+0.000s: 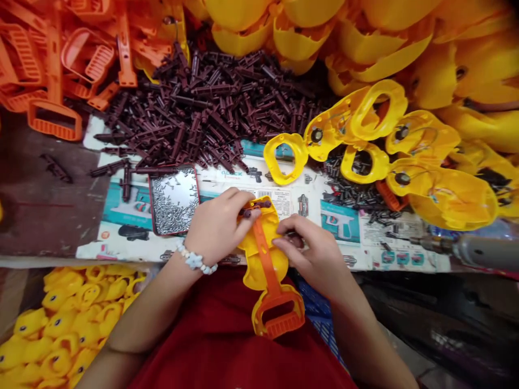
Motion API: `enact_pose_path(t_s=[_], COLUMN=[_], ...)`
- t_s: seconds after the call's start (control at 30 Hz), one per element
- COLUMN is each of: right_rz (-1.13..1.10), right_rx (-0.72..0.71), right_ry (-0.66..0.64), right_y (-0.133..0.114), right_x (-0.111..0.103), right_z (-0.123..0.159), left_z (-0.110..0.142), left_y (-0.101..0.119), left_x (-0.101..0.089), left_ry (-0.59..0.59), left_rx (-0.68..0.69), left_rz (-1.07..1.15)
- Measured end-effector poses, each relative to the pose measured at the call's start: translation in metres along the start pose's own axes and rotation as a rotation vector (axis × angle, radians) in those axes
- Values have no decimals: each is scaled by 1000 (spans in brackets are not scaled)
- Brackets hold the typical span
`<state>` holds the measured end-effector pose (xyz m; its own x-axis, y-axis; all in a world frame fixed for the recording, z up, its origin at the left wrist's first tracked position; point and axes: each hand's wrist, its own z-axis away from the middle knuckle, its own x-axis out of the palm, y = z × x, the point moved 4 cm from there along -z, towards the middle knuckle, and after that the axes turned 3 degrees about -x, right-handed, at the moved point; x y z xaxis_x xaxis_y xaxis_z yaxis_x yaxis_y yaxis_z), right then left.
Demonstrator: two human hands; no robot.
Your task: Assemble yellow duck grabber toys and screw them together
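My left hand [221,219] is closed around the upper left side of a yellow plastic toy shell half [273,267], hollow side up. Its thumb presses by a dark brown plastic part [261,204] at the shell's top end. Along the shell lies an orange plastic strip with a looped grip [270,265], whose ribbed loop sits in the shell's ring-shaped lower end. At the right edge of the shell is my right hand [314,248], fingers curled and thumb drawn in toward them. Something dark shows between those fingers; what it is stays unclear.
Dark brown plastic parts [211,102] lie heaped behind the hands. A tray of small screws [174,200] stands left. Orange grips [52,65] are piled far left, yellow shells [441,189] right. An electric screwdriver [466,248] lies right; yellow duck toys [60,324] fill the lower left.
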<state>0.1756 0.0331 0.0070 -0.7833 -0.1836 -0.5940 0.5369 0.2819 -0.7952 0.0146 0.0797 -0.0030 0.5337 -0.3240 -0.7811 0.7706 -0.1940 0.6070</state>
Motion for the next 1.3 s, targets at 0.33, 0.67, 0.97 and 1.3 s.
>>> enact_pose_path(t_s=[0.33, 0.67, 0.97, 1.3], right_rz=[187, 261, 362, 230], right_rx=[-128, -204, -252, -203], right_ry=[14, 1, 23, 32], right_y=[-18, -26, -26, -23], right_x=[11, 16, 19, 23], right_z=[3, -1, -3, -16], left_z=[6, 5, 6, 21], left_y=[-1, -1, 0, -2], left_x=[1, 2, 2, 1], left_ry=[7, 16, 54, -60], left_rx=[-14, -14, -7, 60], left_rz=[11, 7, -10, 87])
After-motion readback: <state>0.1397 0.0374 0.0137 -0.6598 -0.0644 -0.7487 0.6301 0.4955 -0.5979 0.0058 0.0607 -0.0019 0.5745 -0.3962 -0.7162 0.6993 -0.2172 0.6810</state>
